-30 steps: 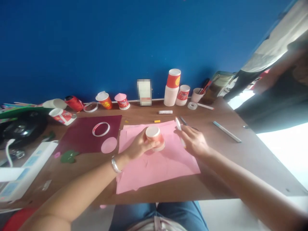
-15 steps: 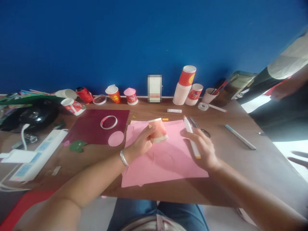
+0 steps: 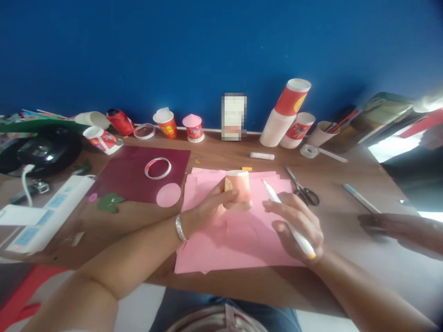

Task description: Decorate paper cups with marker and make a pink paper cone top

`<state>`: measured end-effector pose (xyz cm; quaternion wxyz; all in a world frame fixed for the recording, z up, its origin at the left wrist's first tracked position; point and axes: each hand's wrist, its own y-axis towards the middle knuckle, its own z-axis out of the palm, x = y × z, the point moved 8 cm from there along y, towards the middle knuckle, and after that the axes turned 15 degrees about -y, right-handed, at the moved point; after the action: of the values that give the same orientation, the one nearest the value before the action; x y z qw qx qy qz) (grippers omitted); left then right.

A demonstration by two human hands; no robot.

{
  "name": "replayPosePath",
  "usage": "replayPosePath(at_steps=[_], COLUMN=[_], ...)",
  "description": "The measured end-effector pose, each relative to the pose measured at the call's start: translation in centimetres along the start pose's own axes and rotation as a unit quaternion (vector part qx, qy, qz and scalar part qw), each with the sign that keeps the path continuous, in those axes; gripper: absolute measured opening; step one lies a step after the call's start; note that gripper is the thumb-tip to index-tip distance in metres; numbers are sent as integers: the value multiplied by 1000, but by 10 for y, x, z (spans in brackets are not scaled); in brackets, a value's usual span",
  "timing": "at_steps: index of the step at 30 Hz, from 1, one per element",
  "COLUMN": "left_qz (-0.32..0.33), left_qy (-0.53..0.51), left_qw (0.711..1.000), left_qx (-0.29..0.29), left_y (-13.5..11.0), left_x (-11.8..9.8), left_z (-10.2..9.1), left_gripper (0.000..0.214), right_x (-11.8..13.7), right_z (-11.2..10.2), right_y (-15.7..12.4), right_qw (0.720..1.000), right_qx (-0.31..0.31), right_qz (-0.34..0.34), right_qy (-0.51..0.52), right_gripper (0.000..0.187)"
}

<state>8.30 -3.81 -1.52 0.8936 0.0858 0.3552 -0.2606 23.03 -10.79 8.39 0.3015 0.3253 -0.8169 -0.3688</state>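
My left hand is wrapped around a small paper cup, red-orange and pale, with its white edge up. A white marker with an orange end lies across my right hand, held between the fingers, its tip pointing toward the cup but apart from it. Below both hands lie pink paper sheets. Just beyond the sheets' far edge is a small orange cap. To the right of the sheets are scissors with black handles.
Another person's hand touches the table by a blue-grey pen. Stacked paper cups, a tape roll and a glue stick stand or lie toward the wall. A maroon sheet and a power strip are left.
My right hand has moved slightly right and down, its marker now lying flatter. The cup has turned in my left hand. Another person's hand has come onto the table from the right.
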Motion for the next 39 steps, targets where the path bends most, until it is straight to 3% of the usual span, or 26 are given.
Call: replayPosePath(at_steps=[6,10,17,39], left_qz=[21,19,3,-1], left_qy=[-6,1,42,49], left_qw=[1000,1000,998,999], left_qx=[-6,-11,-35,-20], left_y=[7,7,4,6], left_x=[4,5,8,5], left_z=[-11,-14,-19,-13], left_gripper=[36,39,41,40], right_x=[9,5,12,9], right_z=[-1,4,7,11], right_y=[2,-2,-1,0], right_qw=[997,998,999,999], right_qx=[44,40,32,34], right_qz=[11,40,11,20], right_qy=[60,15,-15,-26], right_gripper=[17,21,16,15])
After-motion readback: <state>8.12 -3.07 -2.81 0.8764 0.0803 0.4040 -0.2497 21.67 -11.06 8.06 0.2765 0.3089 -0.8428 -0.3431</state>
